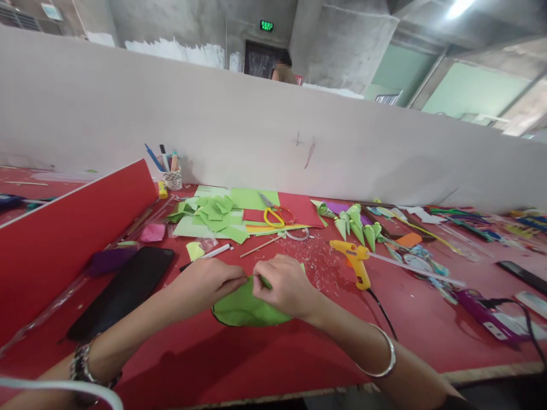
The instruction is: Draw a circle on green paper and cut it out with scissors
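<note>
Both hands are over the front middle of the red table, at a green piece with a dark edge (252,310). My left hand (217,279) pinches its upper edge, fingertips pressed together. Close beside it, my right hand (284,285) has curled fingers closed on the same green piece, covering part of it. Behind the hands lie a white marker (216,251) and a thin wooden stick (261,246). A yellow glue gun (356,262) rests to the right of my right hand. Yellow-handled scissors (273,216) lie on coloured paper farther back.
Green paper pieces (213,213) lie at the back, with rolled green cones (356,222) to their right. A black case (123,290) is on the left near a red divider (77,239). A pen cup (172,179) stands by the white partition (239,125). A purple power strip (491,319) sits right.
</note>
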`<state>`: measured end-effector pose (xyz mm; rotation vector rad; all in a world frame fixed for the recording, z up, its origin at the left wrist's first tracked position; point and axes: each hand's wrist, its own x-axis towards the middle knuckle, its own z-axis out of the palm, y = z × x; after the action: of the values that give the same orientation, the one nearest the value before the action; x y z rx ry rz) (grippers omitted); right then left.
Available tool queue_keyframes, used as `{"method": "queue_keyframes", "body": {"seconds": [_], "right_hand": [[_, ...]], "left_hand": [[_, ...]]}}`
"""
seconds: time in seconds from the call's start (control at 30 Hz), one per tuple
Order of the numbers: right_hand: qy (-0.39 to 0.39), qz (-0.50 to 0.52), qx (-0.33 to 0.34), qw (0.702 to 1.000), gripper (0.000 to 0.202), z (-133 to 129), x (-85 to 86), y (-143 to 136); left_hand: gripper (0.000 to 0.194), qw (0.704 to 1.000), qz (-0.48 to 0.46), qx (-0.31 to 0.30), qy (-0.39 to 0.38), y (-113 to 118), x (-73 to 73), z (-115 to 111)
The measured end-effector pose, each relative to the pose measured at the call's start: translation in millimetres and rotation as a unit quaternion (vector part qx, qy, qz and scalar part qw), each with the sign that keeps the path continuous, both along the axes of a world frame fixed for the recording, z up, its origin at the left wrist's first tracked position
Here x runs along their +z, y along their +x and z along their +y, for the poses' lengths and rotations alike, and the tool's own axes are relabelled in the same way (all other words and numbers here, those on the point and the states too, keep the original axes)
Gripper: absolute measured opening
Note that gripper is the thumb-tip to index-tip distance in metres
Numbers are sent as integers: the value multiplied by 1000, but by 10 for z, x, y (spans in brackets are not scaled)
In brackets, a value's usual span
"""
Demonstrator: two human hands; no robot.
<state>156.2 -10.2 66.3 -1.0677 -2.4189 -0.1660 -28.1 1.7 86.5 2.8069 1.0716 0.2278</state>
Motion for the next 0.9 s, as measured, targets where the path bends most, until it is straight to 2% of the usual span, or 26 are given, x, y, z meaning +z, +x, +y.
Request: {"method": "queue_keyframes", "body": {"seconds": [0.17,0.3,0.4,0.47,0.57,0.7,0.8,0.9], "right_hand": [[9,-37,-4,999,16,41,-71,297],[7,-54,-96,994,17,128,-193,683],[18,-2,-155,988,20,140,-199,802],[25,38,-125,991,20,84,-144,731],[39,23,-23,999,20,-43,-36,513],[-28,-24,2,999,21,-129,19,343],[-108,-29,-11,994,26,-128,-7,311],[-161,-15,-21,987,26,-132,-17,246]], "left_hand": [[35,1000,15,3,-26,-153,6,66],[33,995,72,70,23,-360,8,116],[30,993,86,74,29,-386,35,117],[29,993,94,59,28,-313,84,93],[28,992,108,36,59,-171,194,36],[26,991,97,-13,86,-81,311,-32],[22,986,99,-29,128,-5,285,-86],[18,980,76,-37,182,146,158,-147]]}}
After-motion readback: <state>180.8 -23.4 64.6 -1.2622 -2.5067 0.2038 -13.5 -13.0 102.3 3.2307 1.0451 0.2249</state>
